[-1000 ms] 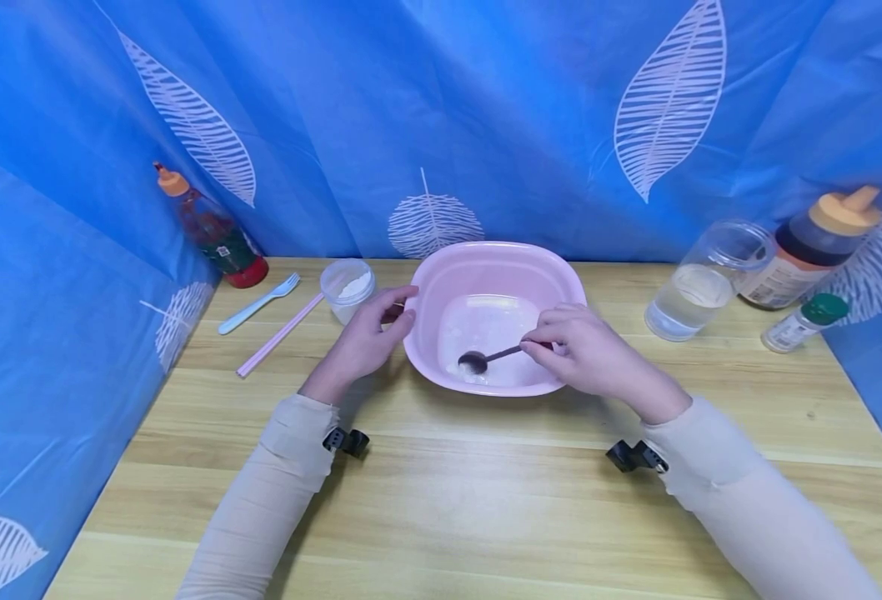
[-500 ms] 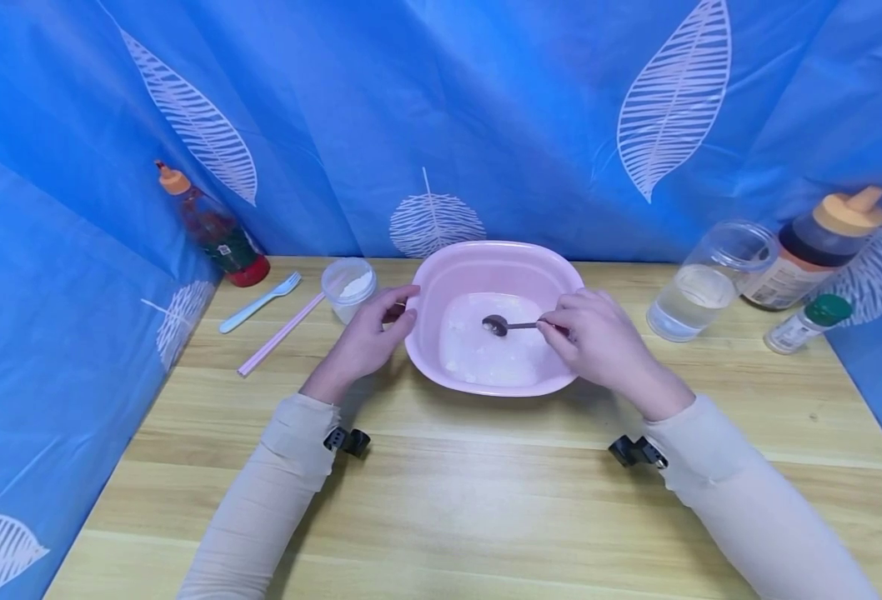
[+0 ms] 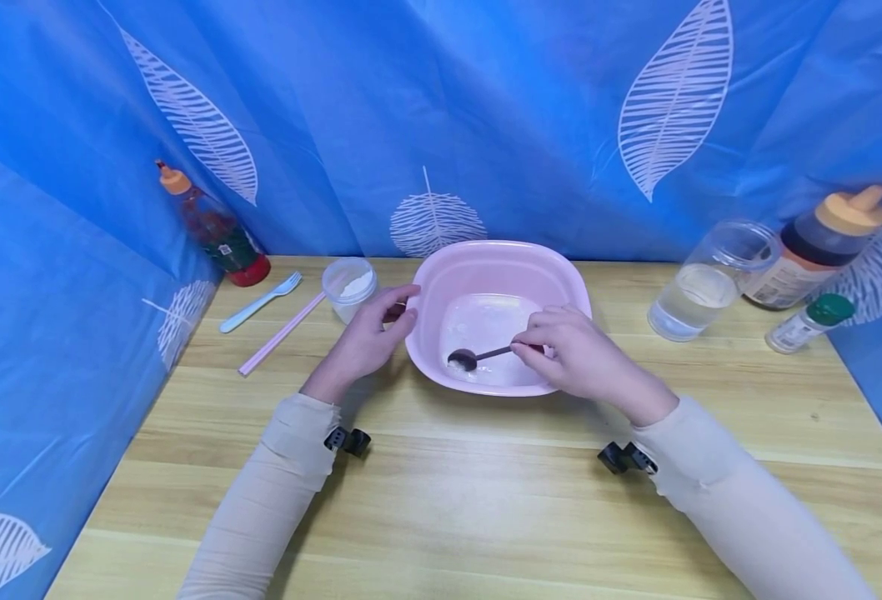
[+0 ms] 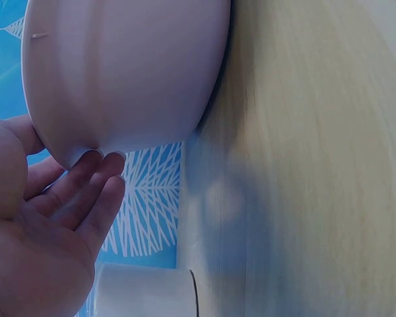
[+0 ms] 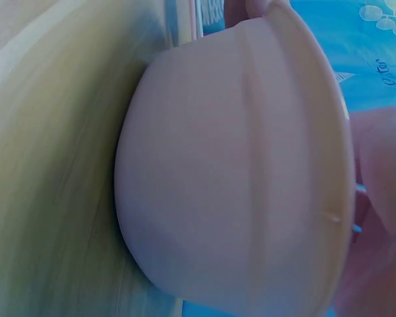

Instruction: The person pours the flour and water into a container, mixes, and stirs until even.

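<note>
In the head view a pink plastic basin (image 3: 501, 265) stands on the wooden table, a wet-looking white substance over its floor. My left hand (image 3: 369, 337) pinches its left rim, the thumb on one side and the fingertips against the outer wall, as the left wrist view shows. A dark spoon (image 3: 462, 360) is held by the handle in my right hand (image 3: 579, 354), over the basin's right side. The spoon's bowl is low at the front left of the basin floor, in the white substance. In the right wrist view the basin wall (image 5: 204, 165) hides the spoon.
Left of the basin are a white powder tub (image 3: 348, 287), a pink straw-like stick (image 3: 279, 335), a light blue fork (image 3: 261, 302) and a red sauce bottle (image 3: 223, 237). On the right are a water cup (image 3: 692, 296), a dark sauce bottle (image 3: 794, 267) and a green-capped jar (image 3: 809, 323).
The spoon has swept from the front left to the basin's middle, then back to the front left, my right hand moving with it. My left hand has stayed on the rim.
</note>
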Motion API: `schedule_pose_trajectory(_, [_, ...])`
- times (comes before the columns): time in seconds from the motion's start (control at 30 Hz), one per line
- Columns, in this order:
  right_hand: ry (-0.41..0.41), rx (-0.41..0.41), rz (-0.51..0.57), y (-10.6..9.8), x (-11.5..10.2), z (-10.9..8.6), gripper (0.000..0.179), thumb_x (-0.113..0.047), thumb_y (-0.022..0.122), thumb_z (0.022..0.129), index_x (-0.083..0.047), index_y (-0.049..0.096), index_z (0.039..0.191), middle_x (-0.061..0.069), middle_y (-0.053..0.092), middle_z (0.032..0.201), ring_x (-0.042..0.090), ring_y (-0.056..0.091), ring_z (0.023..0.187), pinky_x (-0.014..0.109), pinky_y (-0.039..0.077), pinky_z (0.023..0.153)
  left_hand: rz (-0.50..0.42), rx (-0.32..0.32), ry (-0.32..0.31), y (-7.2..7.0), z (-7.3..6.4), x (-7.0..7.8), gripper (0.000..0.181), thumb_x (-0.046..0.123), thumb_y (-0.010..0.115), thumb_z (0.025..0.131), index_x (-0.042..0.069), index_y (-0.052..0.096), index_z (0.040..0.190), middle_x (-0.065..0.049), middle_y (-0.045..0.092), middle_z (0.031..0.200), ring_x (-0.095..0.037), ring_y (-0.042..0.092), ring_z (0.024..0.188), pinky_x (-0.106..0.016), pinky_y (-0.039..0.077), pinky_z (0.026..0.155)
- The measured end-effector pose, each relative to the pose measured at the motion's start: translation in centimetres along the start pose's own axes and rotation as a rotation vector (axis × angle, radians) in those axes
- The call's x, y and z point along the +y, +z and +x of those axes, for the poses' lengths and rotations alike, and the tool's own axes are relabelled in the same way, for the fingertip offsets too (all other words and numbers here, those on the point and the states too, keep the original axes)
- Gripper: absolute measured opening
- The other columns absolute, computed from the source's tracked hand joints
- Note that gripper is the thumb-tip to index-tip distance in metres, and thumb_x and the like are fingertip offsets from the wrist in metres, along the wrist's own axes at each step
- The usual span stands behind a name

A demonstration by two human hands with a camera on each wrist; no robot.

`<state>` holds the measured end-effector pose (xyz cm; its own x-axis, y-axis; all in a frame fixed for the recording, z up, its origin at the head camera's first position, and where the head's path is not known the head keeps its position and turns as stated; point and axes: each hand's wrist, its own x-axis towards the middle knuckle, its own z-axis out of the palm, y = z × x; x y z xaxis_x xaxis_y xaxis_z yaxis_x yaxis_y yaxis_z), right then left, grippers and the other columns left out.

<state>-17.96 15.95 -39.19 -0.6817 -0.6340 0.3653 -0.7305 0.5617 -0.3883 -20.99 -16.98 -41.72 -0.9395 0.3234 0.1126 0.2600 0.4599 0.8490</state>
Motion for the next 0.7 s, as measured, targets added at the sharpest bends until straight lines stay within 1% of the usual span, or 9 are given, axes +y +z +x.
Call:
schedule_pose_trajectory(0.17, [0.123, 0.012, -0.06, 0.0, 0.1, 0.6, 0.012, -0.013, 0.075, 0.098, -0.006, 0.085, 0.094, -0.001, 0.061, 0.072, 0.021, 0.053, 0.074, 0.042, 0.045, 0.083, 0.0, 0.001, -0.003, 0.0, 0.0, -0.1, 0.048, 0.012, 0.056, 0.11, -0.002, 0.053, 0.156, -0.024, 0.059, 0.151, -0.041, 0.064, 0.13, -0.055, 0.051, 0.118])
schedule_pose_trajectory(0.3, [0.218, 0.011, -0.12, -0.2, 0.5, 0.9, 0.016, -0.015, 0.074, 0.1, -0.005, 0.086, 0.099, 0.004, 0.067, 0.076, 0.026, 0.056, 0.079, 0.045, 0.046, 0.085, -0.003, -0.002, -0.009, 0.0, 0.0, -0.1, 0.048, 0.013, 0.056, 0.11, -0.001, 0.053, 0.156, -0.024, 0.058, 0.152, -0.041, 0.064, 0.131, -0.055, 0.05, 0.118])
schedule_pose_trajectory(0.43, [0.288, 0.005, -0.144, -0.3, 0.8, 1.1, 0.017, -0.016, 0.073, 0.1, -0.005, 0.086, 0.104, 0.007, 0.071, 0.082, 0.029, 0.057, 0.083, 0.048, 0.047, 0.086, -0.008, -0.003, -0.007, -0.1, 0.0, -0.1, 0.048, 0.013, 0.056, 0.11, -0.002, 0.053, 0.155, -0.024, 0.058, 0.152, -0.041, 0.064, 0.131, -0.055, 0.051, 0.118])
schedule_pose_trajectory(0.5, [0.295, -0.006, -0.142, -0.2, 0.9, 1.3, 0.017, -0.016, 0.073, 0.101, -0.006, 0.086, 0.106, 0.007, 0.071, 0.082, 0.028, 0.058, 0.082, 0.049, 0.047, 0.088, -0.008, -0.002, -0.005, -0.1, 0.0, 0.0, 0.048, 0.012, 0.056, 0.11, -0.002, 0.053, 0.155, -0.025, 0.058, 0.152, -0.041, 0.064, 0.131, -0.055, 0.051, 0.117])
schedule_pose_trajectory(0.57, [0.28, -0.024, -0.137, -0.1, 0.9, 1.6, 0.017, -0.016, 0.073, 0.101, -0.008, 0.086, 0.106, 0.006, 0.07, 0.081, 0.027, 0.058, 0.081, 0.049, 0.047, 0.088, -0.008, -0.002, -0.006, -0.1, 0.0, 0.0, 0.048, 0.012, 0.056, 0.11, -0.002, 0.053, 0.155, -0.025, 0.058, 0.152, -0.042, 0.064, 0.131, -0.055, 0.051, 0.117])
schedule_pose_trajectory(0.7, [0.196, -0.075, -0.099, 0.2, 0.5, 2.0, 0.016, -0.016, 0.073, 0.102, -0.009, 0.086, 0.106, 0.003, 0.068, 0.079, 0.025, 0.058, 0.08, 0.046, 0.046, 0.086, -0.005, -0.003, -0.004, 0.0, 0.0, -0.1, 0.048, 0.012, 0.056, 0.11, -0.003, 0.053, 0.155, -0.026, 0.058, 0.152, -0.042, 0.064, 0.131, -0.056, 0.051, 0.118])
